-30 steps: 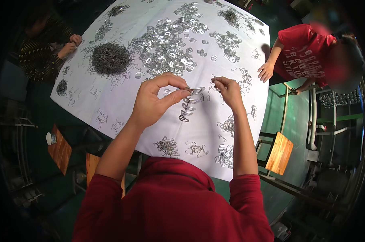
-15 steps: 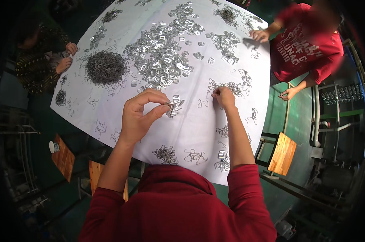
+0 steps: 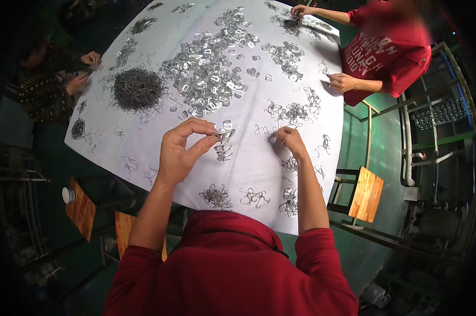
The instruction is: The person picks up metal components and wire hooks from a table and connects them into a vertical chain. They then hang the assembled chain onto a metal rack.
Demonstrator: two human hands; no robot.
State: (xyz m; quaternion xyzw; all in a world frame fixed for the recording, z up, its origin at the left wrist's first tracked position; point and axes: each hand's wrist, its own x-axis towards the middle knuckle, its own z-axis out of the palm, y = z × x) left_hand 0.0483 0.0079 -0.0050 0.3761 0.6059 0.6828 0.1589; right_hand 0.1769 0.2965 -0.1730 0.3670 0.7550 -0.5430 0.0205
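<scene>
My left hand pinches a shiny metal buckle between thumb and forefinger, above the white sheet. Several more buckles lie in a short row just beneath it. My right hand is closed low over the sheet, with thumb and fingertips together; whatever is between them is too small to make out. Loose bent wire hooks lie just left of it. Beyond it sits a scattered heap of wire hooks.
A large heap of metal buckles spreads across the table's middle, beside a dense dark mound of wire hooks. One co-worker stands at the right edge, another at the left. Wooden stools stand around the table.
My right hand has drawn back toward me from the heap of wire hooks. My left hand stays nearly still. The right co-worker's hands have moved, one to a far pile of hooks.
</scene>
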